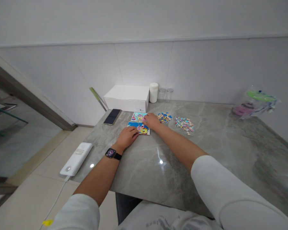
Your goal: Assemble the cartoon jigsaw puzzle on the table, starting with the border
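Two small, bright cartoon pictures lie on the grey table, one behind the other. My left hand (128, 138), with a black watch on the wrist, rests on the lower left part of the nearer blue and yellow picture (146, 131); its fingers lie on the surface. My right hand (152, 121) is at the right edge of the farther light-blue picture (135, 117). Its fingertips are pressed together there, and what they hold is too small to make out. Just right of that hand lies a pile of blue and yellow jigsaw pieces (164, 117). Farther right spreads a paler, multicoloured pile (184, 124).
A dark phone (112, 117) and a white box (127, 97) sit at the back left. Beside the box stand a white cylinder (154, 92) and two clear glasses (169, 95). A white corded device (76, 159) lies at the left edge, a plastic bag (254, 103) far right.
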### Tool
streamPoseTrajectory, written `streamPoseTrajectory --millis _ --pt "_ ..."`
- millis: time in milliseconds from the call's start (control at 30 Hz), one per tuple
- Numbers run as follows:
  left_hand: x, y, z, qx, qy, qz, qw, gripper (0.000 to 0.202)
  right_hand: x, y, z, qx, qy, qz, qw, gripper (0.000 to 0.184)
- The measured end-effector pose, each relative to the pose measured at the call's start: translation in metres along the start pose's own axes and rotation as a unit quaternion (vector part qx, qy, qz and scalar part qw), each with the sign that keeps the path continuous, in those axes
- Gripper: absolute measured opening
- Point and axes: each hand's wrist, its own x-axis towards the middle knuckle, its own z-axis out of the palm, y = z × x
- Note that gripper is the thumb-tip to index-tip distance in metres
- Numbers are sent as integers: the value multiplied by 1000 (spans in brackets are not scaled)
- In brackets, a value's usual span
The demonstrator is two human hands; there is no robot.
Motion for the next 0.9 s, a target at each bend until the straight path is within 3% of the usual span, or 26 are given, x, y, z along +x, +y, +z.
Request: streamPoseTrajectory --millis 267,500,600,733,900 --pt "6 1 -4 -23 -20 -28 999 22 9 3 -4 -31 -17 -53 998 40" --pt "6 -1 -2 -10 -20 -35 999 24 8 15 -28 -46 21 -66 997 37" --pt "6 -1 -2 1 -14 -38 999 26 6 22 -47 -30 108 -43 993 34" --pt "12 -5 2 27 -25 -43 998 31 -5 36 -81 27 267 -32 963 32" --pt "35 -16 11 57 -43 -52 996 35 -30 62 -118 60 363 -40 929 27"
